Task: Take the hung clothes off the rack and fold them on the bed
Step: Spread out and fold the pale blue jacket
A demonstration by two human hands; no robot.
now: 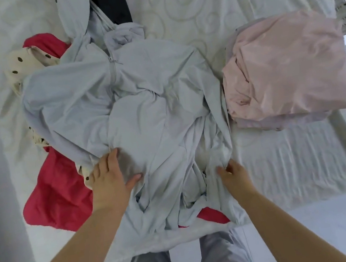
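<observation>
A pale grey-blue zip-front jacket (139,95) lies rumpled on the white quilted bed (195,15), its length running straight away from both hands, zip end farthest. The left hand (110,180) presses flat, fingers straight, on its near left side. The right hand (233,173) pinches the near hem, a folded pink satin garment (288,68) beyond it.

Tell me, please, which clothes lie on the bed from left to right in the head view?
Red garment → pale blue jacket → folded pink pile.
</observation>
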